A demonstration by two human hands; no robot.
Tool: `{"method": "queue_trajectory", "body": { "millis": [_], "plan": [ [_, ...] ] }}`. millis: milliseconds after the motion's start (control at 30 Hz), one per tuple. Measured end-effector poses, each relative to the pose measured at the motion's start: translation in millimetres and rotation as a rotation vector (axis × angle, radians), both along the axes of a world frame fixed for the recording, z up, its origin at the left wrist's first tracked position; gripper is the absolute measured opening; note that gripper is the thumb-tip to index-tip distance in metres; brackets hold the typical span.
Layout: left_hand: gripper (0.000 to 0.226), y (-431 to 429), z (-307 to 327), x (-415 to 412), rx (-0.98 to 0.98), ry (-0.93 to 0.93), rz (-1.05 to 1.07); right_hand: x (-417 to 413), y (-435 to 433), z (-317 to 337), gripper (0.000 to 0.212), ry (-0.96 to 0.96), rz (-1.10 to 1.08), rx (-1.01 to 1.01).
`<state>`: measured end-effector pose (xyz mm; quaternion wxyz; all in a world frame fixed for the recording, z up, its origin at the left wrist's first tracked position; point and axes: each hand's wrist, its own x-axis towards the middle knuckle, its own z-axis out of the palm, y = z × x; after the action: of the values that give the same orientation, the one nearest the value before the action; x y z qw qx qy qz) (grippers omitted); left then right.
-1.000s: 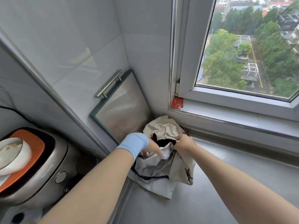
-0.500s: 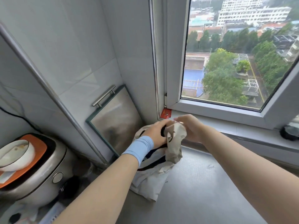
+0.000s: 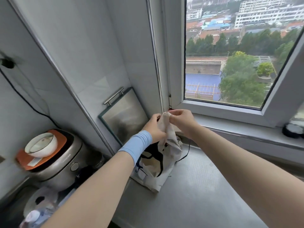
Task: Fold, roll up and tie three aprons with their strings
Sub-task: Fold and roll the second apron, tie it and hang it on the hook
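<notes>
Both hands are at the far end of the worktop (image 3: 197, 195), by the window corner.
- Your left hand (image 3: 155, 127), blue wristband (image 3: 136, 146) on that wrist: grip clamped on the raised top edge of the cream apron (image 3: 166, 153).
- Your right hand (image 3: 183, 120): grip pinched together on the same top edge, from the right.
- The apron's upper part is lifted. The lower part lies crumpled on the worktop, with black strings (image 3: 155, 151) looped across it. Whether more cloth lies inside the folds cannot be told.
- Near left: a rice cooker (image 3: 62, 163), lid down, with an orange mat (image 3: 60, 139) on top. A white bowl (image 3: 37, 145) sits tilted on the mat; its contents cannot be made out.
- A glass board (image 3: 125, 117) leans on the wall, just left of the apron.
</notes>
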<state>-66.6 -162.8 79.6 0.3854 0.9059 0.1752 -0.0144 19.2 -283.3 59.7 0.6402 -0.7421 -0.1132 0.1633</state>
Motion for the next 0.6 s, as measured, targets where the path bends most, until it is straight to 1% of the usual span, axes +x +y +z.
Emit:
{"method": "queue_trajectory", "body": {
  "millis": [33, 67, 133, 200, 233, 267, 300, 333, 367, 400, 433, 500, 533, 567, 600],
  "plan": [
    [0.068, 4, 9, -5, 0.066, -0.016, 0.021, -7, -2, 10, 0.003, -0.117, -0.023, -0.082],
    [0.055, 10, 18, -9, 0.151, -0.009, 0.017, -11, -5, 16, 0.011, -0.226, -0.045, -0.183],
    [0.034, 21, 39, -20, 0.328, 0.062, -0.036, -20, -12, 33, 0.019, -0.363, -0.064, -0.427],
    [0.025, 26, 60, -34, 0.439, 0.09, -0.104, -34, -16, 50, 0.016, -0.453, -0.05, -0.792],
    [0.025, 27, 70, -44, 0.461, 0.069, -0.131, -48, -16, 59, 0.017, -0.551, -0.029, -0.963],
    [0.027, 26, 78, -50, 0.472, 0.037, -0.141, -58, -15, 64, 0.034, -0.676, 0.026, -1.055],
    [0.03, 26, 86, -56, 0.469, -0.006, -0.131, -71, -12, 70, 0.058, -0.802, 0.118, -1.005],
    [0.033, 26, 94, -65, 0.447, -0.051, -0.111, -89, -7, 76, 0.075, -0.901, 0.218, -0.879],
    [0.038, 27, 101, -75, 0.388, -0.094, -0.098, -107, -2, 82, 0.081, -0.97, 0.276, -0.769],
    [0.046, 29, 107, -86, 0.297, -0.141, -0.099, -124, 3, 90, 0.076, -1.016, 0.268, -0.682],
    [0.055, 31, 111, -96, 0.171, -0.185, -0.109, -134, 5, 96, 0.066, -1.033, 0.202, -0.625],
    [0.071, 36, 117, -121, -0.072, -0.239, -0.13, -150, 4, 108, 0.04, -0.97, 0.066, -0.576],
    [0.077, 39, 116, -134, -0.125, -0.218, -0.156, -156, 2, 113, 0.028, -0.918, 0.012, -0.577],
    [0.082, 42, 114, -145, -0.089, -0.165, -0.197, -165, -1, 119, 0.019, -0.891, -0.018, -0.577],
    [0.082, 45, 111, -156, 0.022, -0.105, -0.247, -174, -3, 125, 0.014, -0.878, -0.033, -0.571]
  ]
}}
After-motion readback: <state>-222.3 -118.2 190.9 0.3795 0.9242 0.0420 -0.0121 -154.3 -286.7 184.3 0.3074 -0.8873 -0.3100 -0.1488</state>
